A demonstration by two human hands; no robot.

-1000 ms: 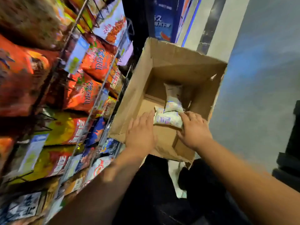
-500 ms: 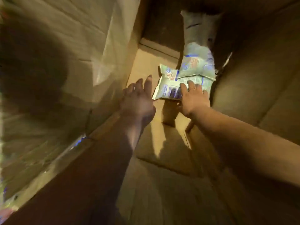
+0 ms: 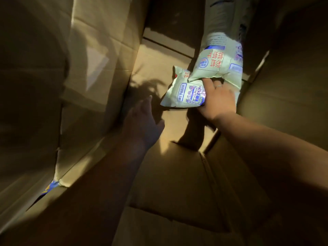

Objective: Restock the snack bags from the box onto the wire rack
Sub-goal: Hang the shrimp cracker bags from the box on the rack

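My view is deep inside the cardboard box (image 3: 99, 50). Two pale green snack bags with blue and red print sit near its far end. The lower snack bag (image 3: 184, 91) lies flat on the box floor, and my right hand (image 3: 219, 100) grips its right side, thumb underneath. The upper snack bag (image 3: 218, 63) leans upright against the far right wall, its bottom edge over my right fingers. My left hand (image 3: 142, 119) hovers in shadow left of the lower bag, fingers spread, holding nothing. The wire rack is out of view.
Box walls close in on the left and on the right side (image 3: 287, 86). The floor flaps (image 3: 177, 166) meet in a seam beneath my forearms. A small gap at the lower left corner (image 3: 50, 187) shows blue packaging outside.
My head has dropped from above the box to deep inside it. My right hand has closed on the lower bag and lifted its edge. My left hand has dropped back a little.
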